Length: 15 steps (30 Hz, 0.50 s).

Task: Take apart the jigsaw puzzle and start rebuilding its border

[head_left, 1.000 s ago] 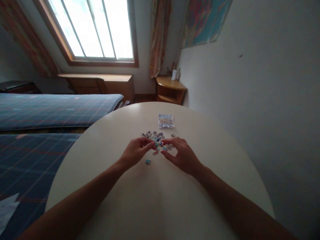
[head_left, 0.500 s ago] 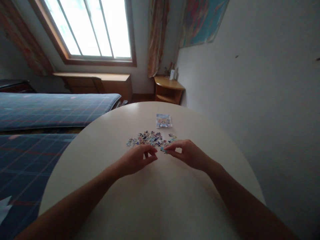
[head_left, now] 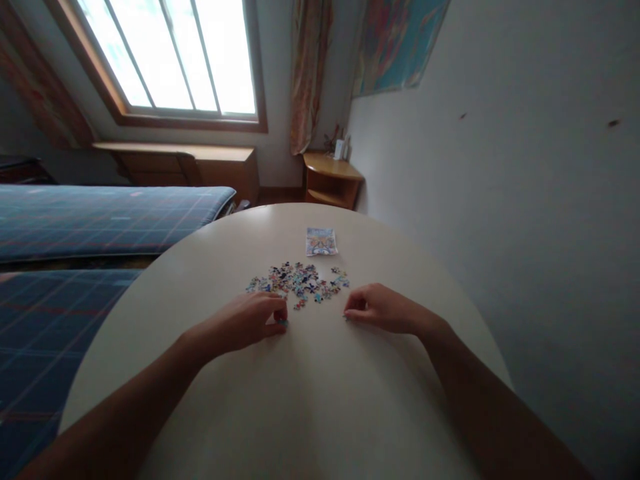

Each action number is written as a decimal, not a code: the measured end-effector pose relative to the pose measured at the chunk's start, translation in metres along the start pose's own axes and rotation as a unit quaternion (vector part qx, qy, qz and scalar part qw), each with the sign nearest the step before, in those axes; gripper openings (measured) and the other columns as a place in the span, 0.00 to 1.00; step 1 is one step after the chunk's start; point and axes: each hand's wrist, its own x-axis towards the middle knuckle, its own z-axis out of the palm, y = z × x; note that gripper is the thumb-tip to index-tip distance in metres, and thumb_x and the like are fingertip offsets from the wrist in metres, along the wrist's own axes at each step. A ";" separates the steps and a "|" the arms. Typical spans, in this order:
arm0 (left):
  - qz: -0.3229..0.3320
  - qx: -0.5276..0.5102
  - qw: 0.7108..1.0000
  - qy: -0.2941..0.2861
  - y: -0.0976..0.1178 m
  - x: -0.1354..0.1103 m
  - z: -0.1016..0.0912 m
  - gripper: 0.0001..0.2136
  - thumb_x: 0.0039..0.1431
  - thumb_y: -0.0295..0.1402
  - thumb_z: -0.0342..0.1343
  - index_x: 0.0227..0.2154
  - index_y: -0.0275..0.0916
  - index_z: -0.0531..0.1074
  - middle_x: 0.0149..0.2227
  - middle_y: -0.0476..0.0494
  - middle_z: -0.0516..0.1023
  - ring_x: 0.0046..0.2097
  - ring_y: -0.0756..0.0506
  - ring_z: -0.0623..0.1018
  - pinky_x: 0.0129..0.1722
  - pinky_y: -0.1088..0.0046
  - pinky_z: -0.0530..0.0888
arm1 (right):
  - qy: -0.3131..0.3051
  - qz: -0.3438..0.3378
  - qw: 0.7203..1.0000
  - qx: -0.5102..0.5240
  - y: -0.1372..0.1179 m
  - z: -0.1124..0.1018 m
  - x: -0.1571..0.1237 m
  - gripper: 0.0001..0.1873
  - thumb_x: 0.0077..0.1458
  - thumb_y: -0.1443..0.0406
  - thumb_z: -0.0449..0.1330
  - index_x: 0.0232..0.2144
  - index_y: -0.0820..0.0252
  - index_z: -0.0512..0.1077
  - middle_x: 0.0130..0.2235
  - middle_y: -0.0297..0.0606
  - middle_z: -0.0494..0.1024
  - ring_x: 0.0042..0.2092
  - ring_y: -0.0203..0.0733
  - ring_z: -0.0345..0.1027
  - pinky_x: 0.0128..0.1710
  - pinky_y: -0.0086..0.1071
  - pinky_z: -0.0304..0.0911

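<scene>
A loose heap of small, many-coloured jigsaw puzzle pieces (head_left: 300,279) lies on the round cream table (head_left: 320,400). My left hand (head_left: 257,315) is at the heap's near left edge, thumb and finger pinched on a bluish puzzle piece (head_left: 283,323). To the right of the heap, my right hand (head_left: 373,308) rests low over the table with its fingertips closed on a small puzzle piece (head_left: 345,317), mostly hidden by them. Behind the heap lies a flat printed picture packet (head_left: 321,242).
A bed with a blue plaid mattress (head_left: 100,220) adjoins the table on the left. The white wall (head_left: 525,233) runs along the right. Beyond the table stand a wooden corner shelf (head_left: 333,167) and a long wooden desk (head_left: 220,155) under the window.
My hands have moved apart, the left one leftward and the right one slightly rightward and nearer. A bluish piece now shows in my left fingertips. The camera view has shifted a little.
</scene>
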 end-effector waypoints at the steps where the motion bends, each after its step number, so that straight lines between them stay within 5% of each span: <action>1: -0.002 -0.004 1.000 0.001 0.000 0.000 0.001 0.06 0.59 0.37 0.57 0.35 0.42 0.75 0.36 0.47 0.78 0.35 0.46 0.75 0.32 0.72 0.66 | 0.002 0.002 1.000 0.005 0.001 0.000 0.000 0.11 0.55 0.61 0.60 0.33 0.61 0.80 0.31 0.38 0.81 0.31 0.38 0.71 0.31 0.29 0.60; 15: 0.022 -0.046 0.999 0.001 0.000 0.002 0.003 0.05 0.59 0.36 0.57 0.33 0.42 0.74 0.35 0.47 0.77 0.34 0.46 0.74 0.31 0.74 0.65 | 0.054 -0.003 0.998 -0.020 0.004 0.003 0.003 0.08 0.52 0.61 0.62 0.28 0.60 0.78 0.27 0.36 0.79 0.28 0.37 0.69 0.28 0.29 0.59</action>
